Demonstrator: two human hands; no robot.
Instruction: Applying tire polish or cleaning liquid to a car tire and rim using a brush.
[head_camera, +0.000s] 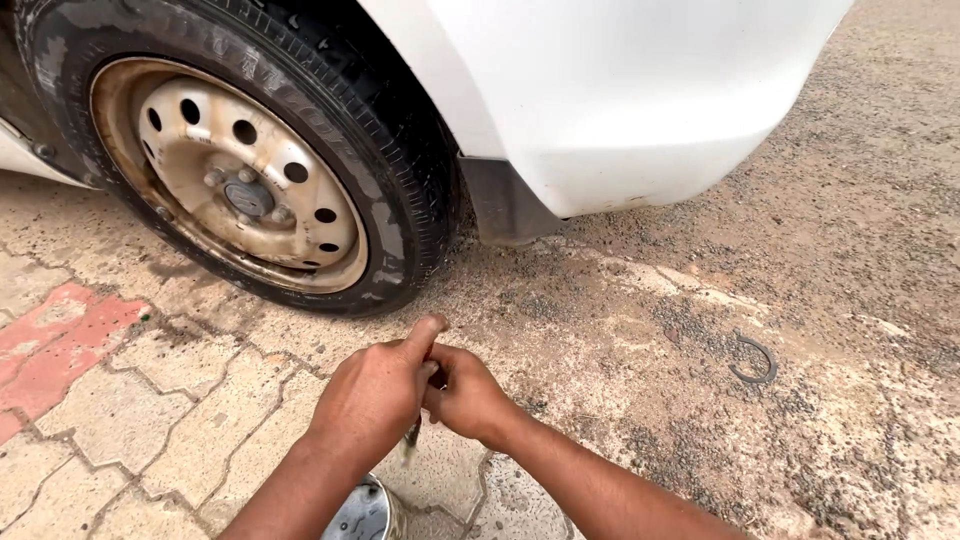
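Left hand (375, 395) and right hand (468, 395) close together on a thin dark tool (411, 438), hanging above a metal tin (365, 512) near the tyre (300, 130). Tool looks light, stiff, narrow; best pinched at its upper end. What kind of tool: cannot tell.

I was outdoors at a roadside: paving blocks (180, 420) at seven o'clock, a parked car's wheel (235, 160) at eleven.

You've got a white car body (620, 90) far right, w/ a dark grey mud flap (500, 205) under it. Far left: black tyre (400, 170), ribbed tread, dusty tan steel rim (235, 180) w/ a ring of dark round holes. Near left paving (170, 400) is beige interlocking blocks, one faded red patch (55, 345). Right ground (800, 400): sandy brown, grey speckles, w/ a dark curved ring (755, 362).
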